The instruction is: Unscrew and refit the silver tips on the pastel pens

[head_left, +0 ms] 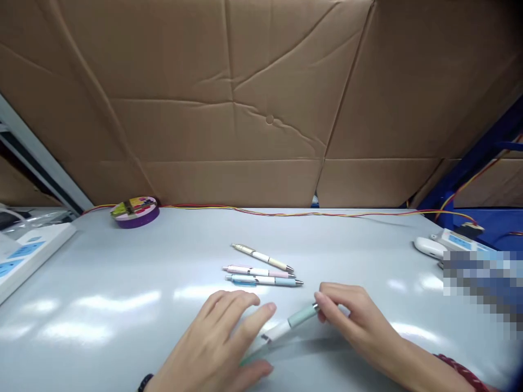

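A mint-green and white pen (pixel 302 317) slants over the table close to me. My right hand (pixel 359 316) pinches its metal tip between thumb and fingers. Around the pen's rear end, my left hand (pixel 223 335) is open, thumb and fingers apart; part of that end is hidden behind it, and I cannot tell whether they touch. Just beyond my hands lie three more pens: a cream one (pixel 261 256) set at an angle, a pink one (pixel 257 271), and a light blue one (pixel 265 280) nearest to me. The pink and blue pens lie almost parallel.
On the table (pixel 122 267), a round purple tape roll (pixel 137 213) rests at the back left. Thin red and yellow wires (pixel 278 214) run along the back edge, before a cardboard wall (pixel 183 130). Power strips (pixel 36 250) stand left and right, with a white mouse-like object (pixel 429 246) at right.
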Tool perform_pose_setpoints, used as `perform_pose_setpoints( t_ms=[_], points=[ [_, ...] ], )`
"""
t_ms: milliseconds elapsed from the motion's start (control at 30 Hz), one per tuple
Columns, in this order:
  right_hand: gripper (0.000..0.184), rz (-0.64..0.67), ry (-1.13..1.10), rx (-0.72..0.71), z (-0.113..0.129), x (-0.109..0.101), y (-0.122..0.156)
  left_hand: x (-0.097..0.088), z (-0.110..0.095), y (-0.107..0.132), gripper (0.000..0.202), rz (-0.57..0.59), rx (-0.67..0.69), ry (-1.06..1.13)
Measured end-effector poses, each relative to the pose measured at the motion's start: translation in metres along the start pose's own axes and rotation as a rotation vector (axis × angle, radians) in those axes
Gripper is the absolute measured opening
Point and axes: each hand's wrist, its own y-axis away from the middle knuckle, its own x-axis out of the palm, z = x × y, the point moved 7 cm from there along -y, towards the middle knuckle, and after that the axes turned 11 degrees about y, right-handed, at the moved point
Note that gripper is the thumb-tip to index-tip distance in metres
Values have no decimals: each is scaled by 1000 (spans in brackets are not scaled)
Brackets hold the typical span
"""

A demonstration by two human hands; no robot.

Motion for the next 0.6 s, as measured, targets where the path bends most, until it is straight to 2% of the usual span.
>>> perform_pose_setpoints(
  t_ms=[67,133,200,367,533,600],
  points=[
    [42,57,-1,-49,17,13,6,3,-15,-1,27,-59,28,16],
    [44,32,15,-96,29,17,10,9,-23,-2,14,-50,7,34],
    [44,22,12,-146,34,18,13,16,-25,-1,17,5,-31,54],
    [42,151,32,-312,36,27,16,21,-10,7,17,58,-135,237],
    [39,106,228,-470,42,25,17,33,-3,12,22,146,-249,378],
    [38,118,239,-456,42,25,16,34,-5,11,21,203,-299,375]
  ],
)
